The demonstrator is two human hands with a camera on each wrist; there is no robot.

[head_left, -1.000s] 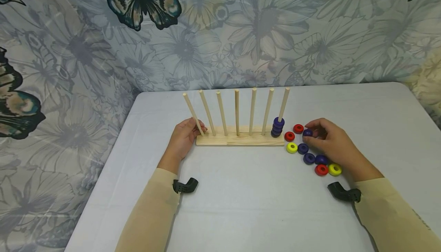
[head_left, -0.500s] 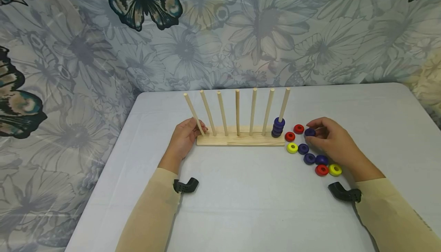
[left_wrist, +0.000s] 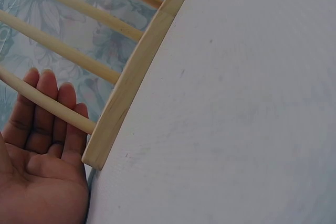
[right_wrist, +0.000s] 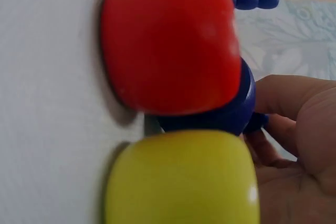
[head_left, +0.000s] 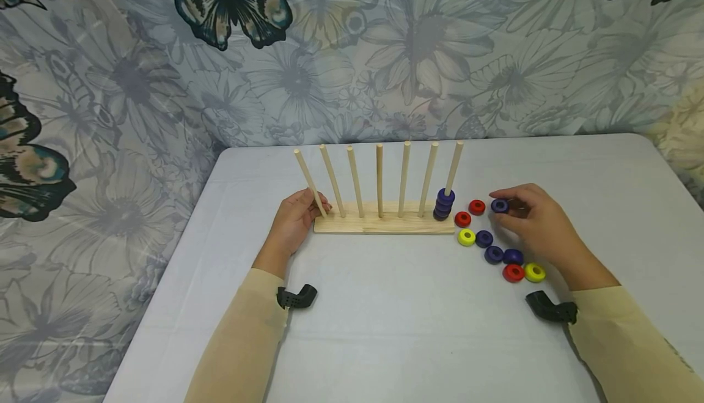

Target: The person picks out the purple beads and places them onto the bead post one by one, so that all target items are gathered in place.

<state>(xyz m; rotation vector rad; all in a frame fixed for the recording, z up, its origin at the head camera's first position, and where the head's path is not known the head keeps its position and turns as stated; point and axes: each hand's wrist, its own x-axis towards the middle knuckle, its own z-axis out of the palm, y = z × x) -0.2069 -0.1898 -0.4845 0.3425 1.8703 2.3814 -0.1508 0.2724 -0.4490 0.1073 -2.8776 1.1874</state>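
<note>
My right hand pinches a blue ring between thumb and fingers, its hole turned up, just above the right side of the table. In the right wrist view the hand is partly hidden behind nearer rings. At the left end of a wooden peg rack, my left hand rests beside the leftmost peg. The left wrist view shows that hand's fingers extended behind the peg, not wrapped round it. Several blue rings are stacked on the rightmost peg.
Loose rings lie right of the rack: red rings, yellow rings and blue rings, close together. The white-covered table meets a floral cloth backdrop at its far edge.
My right hand has shifted slightly right with the blue ring, which has turned so that its hole shows. The left hand and the rack have stayed put.
</note>
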